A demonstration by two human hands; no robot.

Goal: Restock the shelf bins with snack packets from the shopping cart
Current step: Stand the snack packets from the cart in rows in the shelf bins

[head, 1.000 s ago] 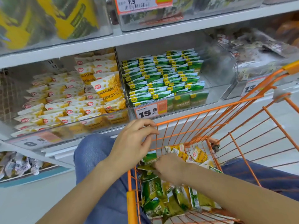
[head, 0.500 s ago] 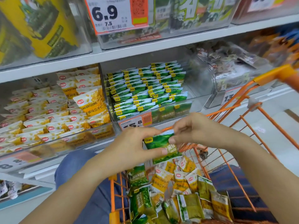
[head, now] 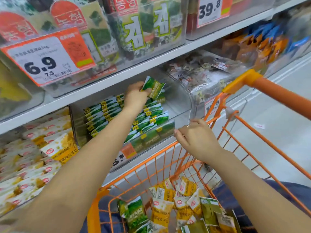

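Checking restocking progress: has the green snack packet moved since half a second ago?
Yes. The green snack packet, gripped by the left hand, went from over the orange wire cart up into the clear shelf bin of green packets.

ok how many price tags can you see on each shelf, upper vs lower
upper shelf price tags: 2, the 6.9 tag and the 39.8 tag
lower shelf price tags: 2, the green bin's tag and the half-hidden tag behind the cart wire
total: 4
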